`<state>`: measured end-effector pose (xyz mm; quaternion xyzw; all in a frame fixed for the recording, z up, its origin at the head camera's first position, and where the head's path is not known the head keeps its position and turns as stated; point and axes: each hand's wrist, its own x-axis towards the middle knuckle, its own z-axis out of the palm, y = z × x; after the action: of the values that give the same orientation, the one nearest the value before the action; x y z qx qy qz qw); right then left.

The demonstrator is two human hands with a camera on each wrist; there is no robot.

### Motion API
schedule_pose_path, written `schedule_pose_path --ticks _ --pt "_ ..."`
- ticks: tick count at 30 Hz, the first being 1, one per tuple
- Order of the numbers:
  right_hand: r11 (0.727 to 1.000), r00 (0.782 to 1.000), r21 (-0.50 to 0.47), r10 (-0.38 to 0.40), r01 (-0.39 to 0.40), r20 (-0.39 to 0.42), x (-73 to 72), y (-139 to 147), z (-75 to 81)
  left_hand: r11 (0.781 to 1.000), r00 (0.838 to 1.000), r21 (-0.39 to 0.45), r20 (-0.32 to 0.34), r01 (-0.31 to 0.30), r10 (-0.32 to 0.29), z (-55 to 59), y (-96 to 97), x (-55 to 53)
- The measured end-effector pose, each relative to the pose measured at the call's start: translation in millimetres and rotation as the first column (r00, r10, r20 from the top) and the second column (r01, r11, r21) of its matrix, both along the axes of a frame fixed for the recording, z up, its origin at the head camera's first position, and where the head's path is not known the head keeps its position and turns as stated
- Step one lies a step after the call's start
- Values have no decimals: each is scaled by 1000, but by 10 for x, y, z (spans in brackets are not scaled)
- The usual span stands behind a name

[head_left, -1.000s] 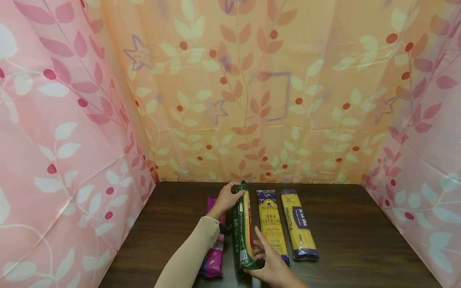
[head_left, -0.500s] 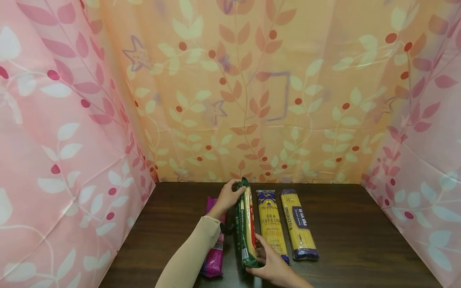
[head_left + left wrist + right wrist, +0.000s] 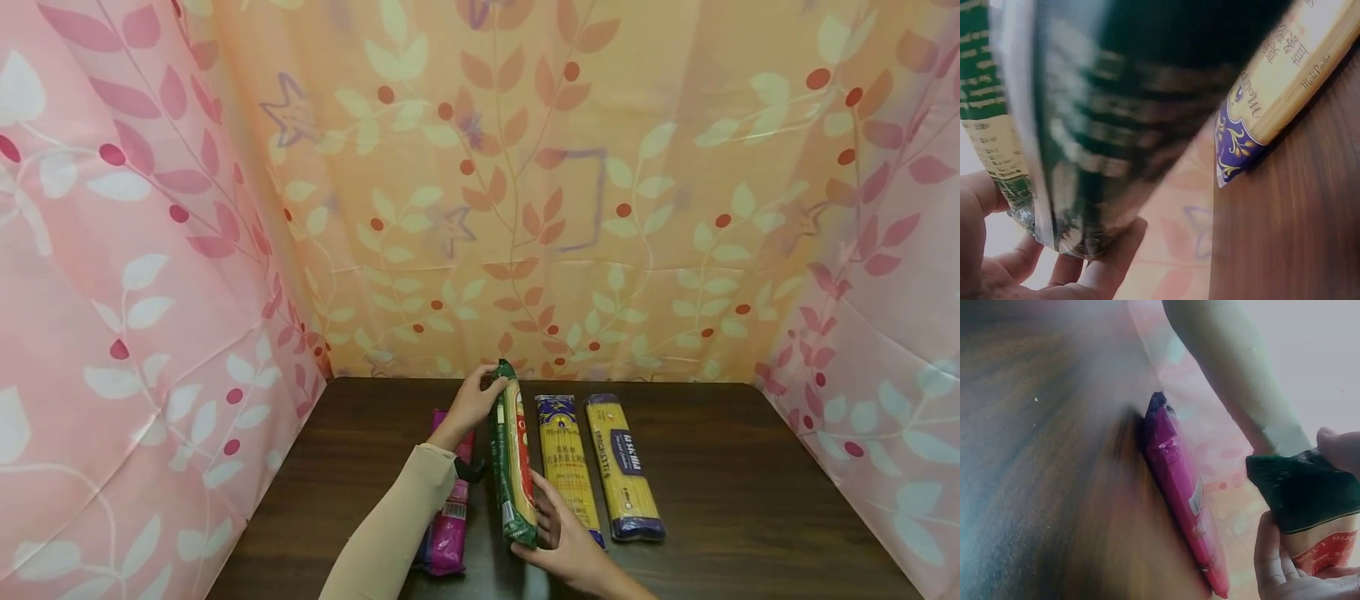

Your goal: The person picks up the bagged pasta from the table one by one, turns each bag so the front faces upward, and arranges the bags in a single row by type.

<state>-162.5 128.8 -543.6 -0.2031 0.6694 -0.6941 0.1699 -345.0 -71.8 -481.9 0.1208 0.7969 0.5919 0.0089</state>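
A green packet of spaghetti [image 3: 513, 462] with a cream and red front is held up tilted over the table, its near end lower in the head view. My left hand [image 3: 474, 408] grips its far end, thumb on the front edge. At the near end, my right hand [image 3: 561, 542] holds the packet between thumb and fingers. The left wrist view has the green packet [image 3: 1091, 112] close up and blurred, with left fingers [image 3: 1113, 259] around its end. In the right wrist view, right fingers [image 3: 1269, 553] wrap the packet's green end [image 3: 1310, 487].
A pink packet [image 3: 448, 537] lies left of the green one, partly behind the left forearm. To the right lie a yellow and blue spaghetti packet [image 3: 567, 458] and another with purple ends [image 3: 626, 467]. Patterned cloth [image 3: 667, 250] encloses the dark wooden table [image 3: 735, 500] behind and at the sides.
Both hands have raised the green packet slightly, and it has turned so more of its cream and red front faces up. The other packets have stayed in place.
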Motion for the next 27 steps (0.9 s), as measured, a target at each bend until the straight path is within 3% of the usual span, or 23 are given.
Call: schedule_pose_path --ticks 4,11,18,27 --pt "999 1000 -45 14 -14 -13 -4 4 9 1000 1000 22 17 5 -6 10 -9 5" --pt "998 997 -62 -32 27 -74 -9 12 18 987 998 159 50 22 -30 -7 -27 -28" --pt "981 996 -189 36 -51 -79 -15 10 -40 984 997 172 50 51 -60 -30 -110 -38" --pt "995 984 -79 49 -64 -173 -51 100 -47 985 993 157 77 72 -85 -63 -187 -57"
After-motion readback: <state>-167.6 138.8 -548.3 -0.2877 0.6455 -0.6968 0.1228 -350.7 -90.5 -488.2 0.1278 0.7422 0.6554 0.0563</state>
